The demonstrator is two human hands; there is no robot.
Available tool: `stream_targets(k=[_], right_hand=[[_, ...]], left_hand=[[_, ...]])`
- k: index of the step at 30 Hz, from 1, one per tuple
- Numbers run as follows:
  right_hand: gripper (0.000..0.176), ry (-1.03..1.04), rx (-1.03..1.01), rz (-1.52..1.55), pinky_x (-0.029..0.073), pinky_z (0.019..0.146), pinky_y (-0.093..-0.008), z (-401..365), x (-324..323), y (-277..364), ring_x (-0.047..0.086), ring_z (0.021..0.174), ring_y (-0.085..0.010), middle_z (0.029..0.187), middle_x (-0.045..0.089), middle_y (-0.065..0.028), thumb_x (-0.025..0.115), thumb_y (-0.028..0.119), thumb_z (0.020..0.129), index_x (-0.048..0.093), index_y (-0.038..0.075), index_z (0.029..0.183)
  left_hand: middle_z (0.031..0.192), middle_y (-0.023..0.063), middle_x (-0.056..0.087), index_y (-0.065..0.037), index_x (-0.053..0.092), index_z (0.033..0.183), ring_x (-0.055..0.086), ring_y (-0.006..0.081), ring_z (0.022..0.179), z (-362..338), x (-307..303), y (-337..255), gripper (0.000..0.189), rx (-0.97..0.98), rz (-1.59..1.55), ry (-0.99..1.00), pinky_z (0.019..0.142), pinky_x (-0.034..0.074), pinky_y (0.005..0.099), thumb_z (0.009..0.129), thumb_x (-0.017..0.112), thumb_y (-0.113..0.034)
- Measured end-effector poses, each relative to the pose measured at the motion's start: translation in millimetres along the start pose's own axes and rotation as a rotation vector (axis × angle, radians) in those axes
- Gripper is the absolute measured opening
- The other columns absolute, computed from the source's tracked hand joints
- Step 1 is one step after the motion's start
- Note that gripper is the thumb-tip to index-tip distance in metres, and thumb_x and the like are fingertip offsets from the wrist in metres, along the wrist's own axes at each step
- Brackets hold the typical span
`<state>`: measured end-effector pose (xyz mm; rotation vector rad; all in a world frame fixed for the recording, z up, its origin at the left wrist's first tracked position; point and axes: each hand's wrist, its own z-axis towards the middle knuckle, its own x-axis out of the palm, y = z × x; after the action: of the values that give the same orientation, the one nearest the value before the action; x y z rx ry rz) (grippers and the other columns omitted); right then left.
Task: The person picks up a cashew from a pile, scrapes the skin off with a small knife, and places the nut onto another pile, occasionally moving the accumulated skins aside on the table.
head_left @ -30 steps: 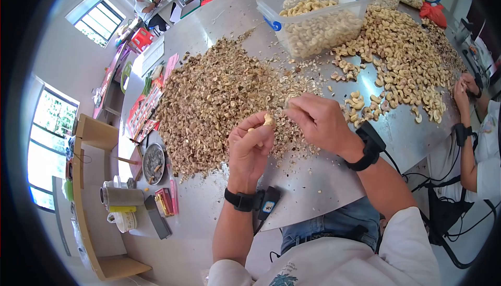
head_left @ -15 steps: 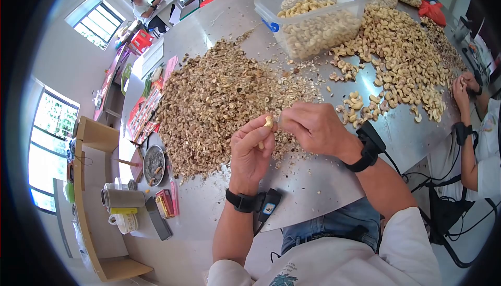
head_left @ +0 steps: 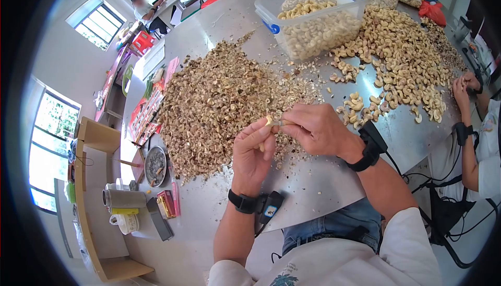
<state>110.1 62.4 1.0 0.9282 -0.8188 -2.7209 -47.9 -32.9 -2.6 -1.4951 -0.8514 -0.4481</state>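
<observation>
— What are you holding?
— I'm pinching a cashew point(head_left: 268, 121) in my left hand point(head_left: 253, 153), with the fingers curled shut around it. It's sitting at six o'clock from the husk pile point(head_left: 219, 95). My right hand point(head_left: 318, 129) is nipping its tip; I can't tell whether there's a blade in there.
— Any risk?
— I'm thinking too hard a squeeze could split the kernel, or flick it into the husks.
</observation>
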Motion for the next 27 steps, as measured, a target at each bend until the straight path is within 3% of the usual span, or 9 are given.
stream_targets(k=[7,10,13,22,25,27], right_hand=[[0.012,-0.017,-0.009,-0.011,0.044,0.051,-0.0364,0.2,1.5,0.7,0.056,0.058,-0.0293,0.068,0.055,-0.0106,0.066,0.009,0.078,0.061,0.002,0.087],[0.012,-0.094,0.001,-0.019,0.045,0.052,-0.0373,-0.9,8.0,-1.5,0.056,0.06,-0.0303,0.07,0.056,-0.0113,0.066,0.009,0.079,0.062,0.001,0.087],[0.008,-0.154,0.089,-0.11,0.046,0.054,-0.0389,0.0,7.0,-8.6,0.058,0.064,-0.0307,0.07,0.057,-0.0095,0.062,0.014,0.08,0.059,0.006,0.079],[0.011,-0.003,0.047,-0.027,0.046,0.056,-0.04,-0.4,-1.5,-4.2,0.057,0.067,-0.0331,0.072,0.058,-0.0114,0.063,0.015,0.08,0.059,0.005,0.079],[0.011,-0.234,0.119,-0.111,0.044,0.054,-0.0369,1.7,2.5,-9.8,0.057,0.061,-0.0287,0.067,0.055,-0.0099,0.063,0.014,0.08,0.059,0.004,0.078],[0.012,-0.096,0.282,0.152,0.043,0.051,-0.0324,2.5,-2.3,-5.8,0.055,0.058,-0.0205,0.065,0.053,-0.006,0.062,0.013,0.083,0.059,0.003,0.077]], left_hand=[[0.086,0.0188,0.064,0.005,0.061,0.098,0.05,0.0105,0.047,-1.2,0.9,-0.1,0.013,-0.053,-0.131,-0.06,0.038,0.038,0.0182,0.086,0.055,0.001],[0.086,0.0189,0.063,0.005,0.058,0.103,0.053,0.012,0.051,-1.6,-0.5,-0.7,0.017,-0.057,-0.137,-0.017,0.039,0.042,0.019,0.087,0.052,0.002],[0.086,0.018,0.063,0.006,0.059,0.102,0.054,0.0109,0.051,-3.3,3.1,-1.5,0.017,-0.012,-0.036,-0.029,0.038,0.04,0.0175,0.087,0.053,0.002],[0.081,0.0145,0.064,0.006,0.063,0.096,0.048,0.0102,0.045,-1.1,2.2,1.4,0.013,0.024,0.118,-0.012,0.04,0.035,0.0189,0.085,0.058,-0.001],[0.081,0.0141,0.064,0.006,0.063,0.095,0.048,0.0101,0.045,-1.4,4.3,1.5,0.013,0.009,0.115,-0.047,0.04,0.035,0.0191,0.085,0.058,0.0],[0.081,0.014,0.064,0.006,0.063,0.095,0.048,0.0102,0.045,-0.9,3.7,1.8,0.013,-0.02,0.087,-0.021,0.04,0.035,0.0191,0.085,0.058,-0.001]])
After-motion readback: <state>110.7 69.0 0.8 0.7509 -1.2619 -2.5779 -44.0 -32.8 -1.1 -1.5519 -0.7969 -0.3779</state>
